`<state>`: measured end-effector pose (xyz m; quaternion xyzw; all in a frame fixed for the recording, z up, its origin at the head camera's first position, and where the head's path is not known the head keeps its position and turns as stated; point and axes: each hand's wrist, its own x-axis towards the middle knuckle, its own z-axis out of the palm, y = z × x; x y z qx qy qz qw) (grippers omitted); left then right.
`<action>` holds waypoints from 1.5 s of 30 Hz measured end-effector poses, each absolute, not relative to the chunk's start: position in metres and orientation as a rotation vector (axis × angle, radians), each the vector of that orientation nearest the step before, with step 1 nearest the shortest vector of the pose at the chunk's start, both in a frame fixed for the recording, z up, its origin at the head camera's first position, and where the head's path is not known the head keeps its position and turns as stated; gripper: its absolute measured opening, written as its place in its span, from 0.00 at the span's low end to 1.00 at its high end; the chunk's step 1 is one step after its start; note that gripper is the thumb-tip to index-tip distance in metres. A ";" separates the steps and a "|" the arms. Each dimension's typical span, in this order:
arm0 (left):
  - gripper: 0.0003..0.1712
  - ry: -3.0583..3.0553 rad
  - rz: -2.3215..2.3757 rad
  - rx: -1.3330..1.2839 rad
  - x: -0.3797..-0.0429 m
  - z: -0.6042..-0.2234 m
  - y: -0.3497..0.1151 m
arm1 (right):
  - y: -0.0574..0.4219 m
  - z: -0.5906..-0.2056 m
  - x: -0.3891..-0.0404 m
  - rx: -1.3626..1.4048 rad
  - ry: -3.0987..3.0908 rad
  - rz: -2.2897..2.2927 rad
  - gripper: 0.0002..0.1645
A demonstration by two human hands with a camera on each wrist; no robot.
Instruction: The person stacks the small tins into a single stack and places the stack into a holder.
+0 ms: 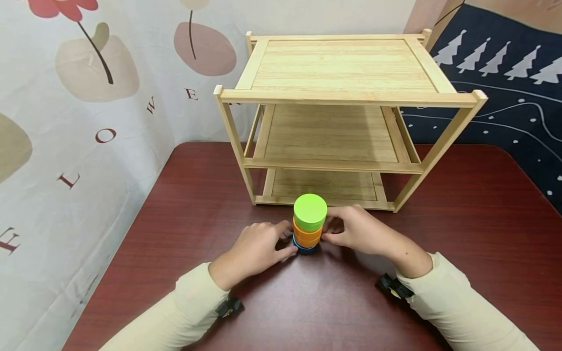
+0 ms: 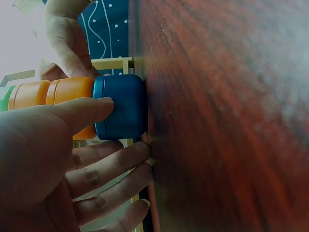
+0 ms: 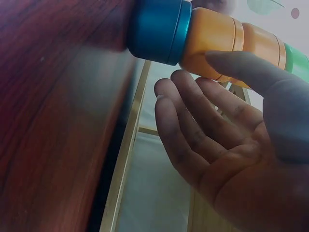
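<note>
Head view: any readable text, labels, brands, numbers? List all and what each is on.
"F L O W E": spaced letters on the white wall cloth.
Next letter, same cloth: mostly hidden by the wooden shelf, unreadable.
Stacked containers: no text visible.
Black wrist devices: too small to tell.

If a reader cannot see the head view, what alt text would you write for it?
A person's left hand and right hand flank a stack of containers, green on top, orange between, blue below, on a dark red table before a wooden shelf rack.
</note>
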<state>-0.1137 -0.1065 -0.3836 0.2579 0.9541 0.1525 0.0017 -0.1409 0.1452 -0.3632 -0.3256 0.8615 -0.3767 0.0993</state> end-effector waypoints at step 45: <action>0.23 2.998 0.463 0.807 -0.115 -0.384 -0.106 | 0.133 -0.372 -0.136 -0.824 2.453 -1.056 0.23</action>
